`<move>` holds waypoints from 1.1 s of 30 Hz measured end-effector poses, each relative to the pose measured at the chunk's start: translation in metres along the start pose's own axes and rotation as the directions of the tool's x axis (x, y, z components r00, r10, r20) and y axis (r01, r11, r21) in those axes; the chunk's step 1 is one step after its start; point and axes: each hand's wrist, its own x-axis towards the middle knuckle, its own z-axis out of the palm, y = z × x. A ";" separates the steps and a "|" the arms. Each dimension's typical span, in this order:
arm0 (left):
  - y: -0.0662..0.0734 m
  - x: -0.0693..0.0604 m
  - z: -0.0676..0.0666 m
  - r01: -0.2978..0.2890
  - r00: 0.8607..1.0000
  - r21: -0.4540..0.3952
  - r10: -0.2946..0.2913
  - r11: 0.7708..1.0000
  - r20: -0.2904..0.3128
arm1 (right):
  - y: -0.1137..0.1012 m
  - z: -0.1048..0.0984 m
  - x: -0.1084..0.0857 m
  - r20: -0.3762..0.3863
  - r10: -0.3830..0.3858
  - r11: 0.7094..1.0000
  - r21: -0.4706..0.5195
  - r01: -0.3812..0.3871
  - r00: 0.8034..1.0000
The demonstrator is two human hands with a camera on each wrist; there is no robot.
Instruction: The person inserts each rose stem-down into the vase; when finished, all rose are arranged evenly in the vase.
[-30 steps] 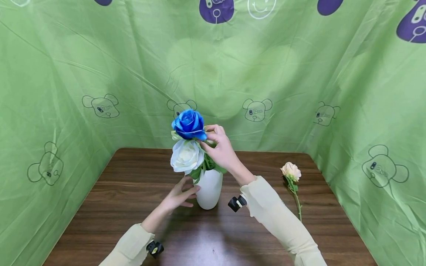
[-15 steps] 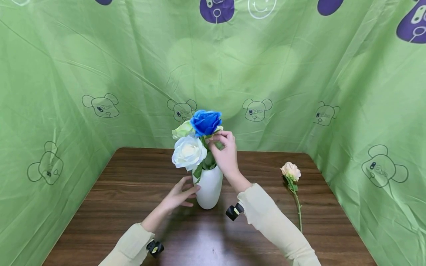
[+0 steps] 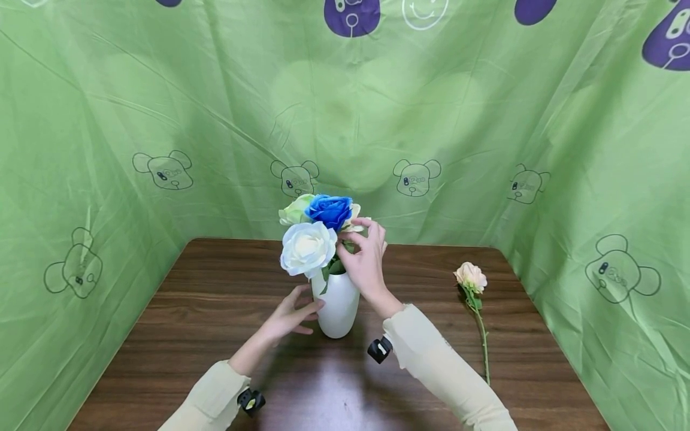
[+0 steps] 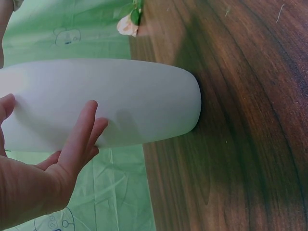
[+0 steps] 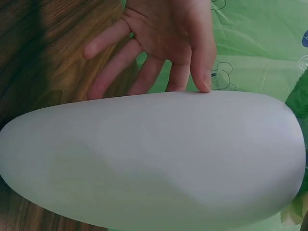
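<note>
A white vase [image 3: 336, 308] stands upright, holding a blue rose [image 3: 330, 211], a pale blue-white rose [image 3: 308, 248], a light green flower [image 3: 296, 209] and a cream flower partly hidden behind my fingers. My right hand [image 3: 369, 257] pinches just under the blue bloom; its fingertips are partly covered by petals. Against the vase's left side rests my left hand [image 3: 290, 316], fingers spread and relaxed. The left wrist view shows this hand [image 4: 53, 175] beside the vase [image 4: 96, 101]; from the right wrist, it appears across the vase [image 5: 159, 159].
A peach-pink flower [image 3: 471, 278] with a long green stem lies on the right part of the brown wooden table [image 3: 215, 281]. Green cloth [image 3: 366, 126] with printed figures hangs behind the table and at both sides.
My right hand has shifted right and down with the blue rose, which now sits lower among the blooms. The light green and cream flowers show more. My left hand has stayed at the vase.
</note>
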 end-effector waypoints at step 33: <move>-0.011 0.007 -0.003 -0.005 1.000 -0.028 0.005 1.000 -0.001 | 0.117 -0.112 -0.040 -0.120 0.342 0.940 0.041 -0.340 0.932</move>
